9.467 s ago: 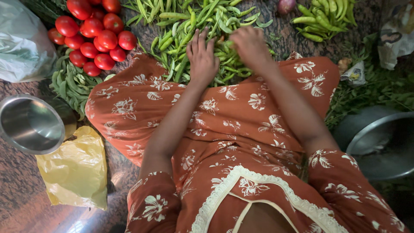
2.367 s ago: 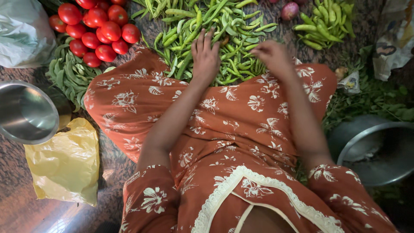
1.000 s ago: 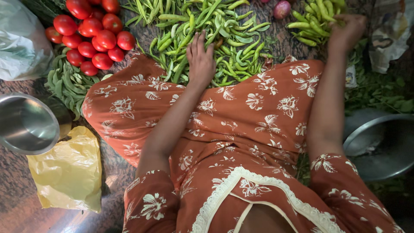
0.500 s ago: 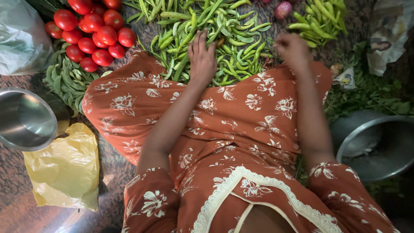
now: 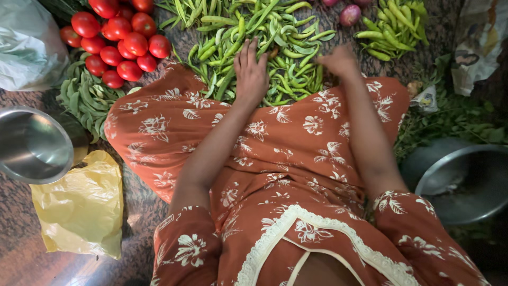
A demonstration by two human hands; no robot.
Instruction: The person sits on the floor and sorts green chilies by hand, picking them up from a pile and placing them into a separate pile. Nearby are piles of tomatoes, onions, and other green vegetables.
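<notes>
Where the floor meets the left edge, a steel pot (image 5: 33,145) stands beside a yellow bag (image 5: 79,204), with a clear bag (image 5: 26,45) above them. Tomatoes (image 5: 119,39) are heaped just over a small pile of flat beans (image 5: 84,98). The left hand (image 5: 251,74) lies flat, fingers spread wide, on the big chilli heap (image 5: 264,47) at the knee of the orange dress (image 5: 296,159). The right hand (image 5: 338,59), blurred, is at the heap's right edge; its grip cannot be told. Further right lie an onion (image 5: 350,15), a second chilli pile (image 5: 397,26), leafy greens (image 5: 455,116) and a steel bowl (image 5: 465,182).
</notes>
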